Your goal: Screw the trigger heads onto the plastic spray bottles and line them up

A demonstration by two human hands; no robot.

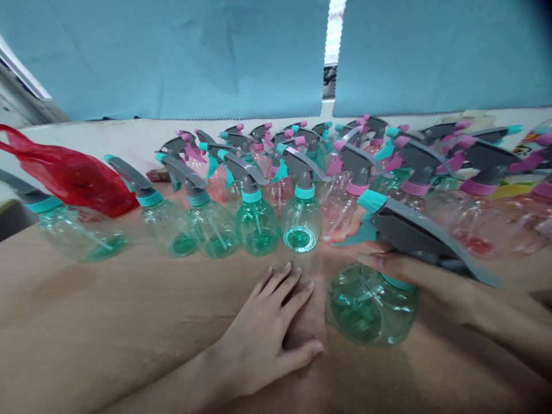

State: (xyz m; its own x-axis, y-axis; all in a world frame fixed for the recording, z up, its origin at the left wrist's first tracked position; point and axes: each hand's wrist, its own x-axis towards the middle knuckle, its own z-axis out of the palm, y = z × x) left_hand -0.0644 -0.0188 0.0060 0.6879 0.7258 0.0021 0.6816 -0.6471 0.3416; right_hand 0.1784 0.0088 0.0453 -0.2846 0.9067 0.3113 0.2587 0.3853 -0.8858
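One left hand (267, 328), nearest the camera with its forearm, lies palm down on one wooden table (107, 322), holding nothing, its four fingers slightly spread and its thumb out to the right. One right hand (414, 273) is closed around the neck of one green spray bottle (373, 305), whose grey head has a turquoise nozzle pointing left. That bottle leans, just to the right of the left hand; whether its base touches the wood I cannot tell.

Beyond the left hand, five green bottles (257, 224) with turquoise collars form the front row: four stand close together ahead of and to the left of its fingertips, and one is set apart at far left. Beyond the right hand, four pink-collared bottles (478, 190) can be counted along the near edge of the crowd, the last cut off by the frame. More pink and turquoise spray heads (261, 132) crowd behind, overlapping too much to count.

One red plastic bag (86, 178) sits behind the far-left bottle, well apart from both hands. Farther back, two blue sheets (194, 57) hang above a white ledge (107, 129), one narrow bright gap (334, 34) between them.
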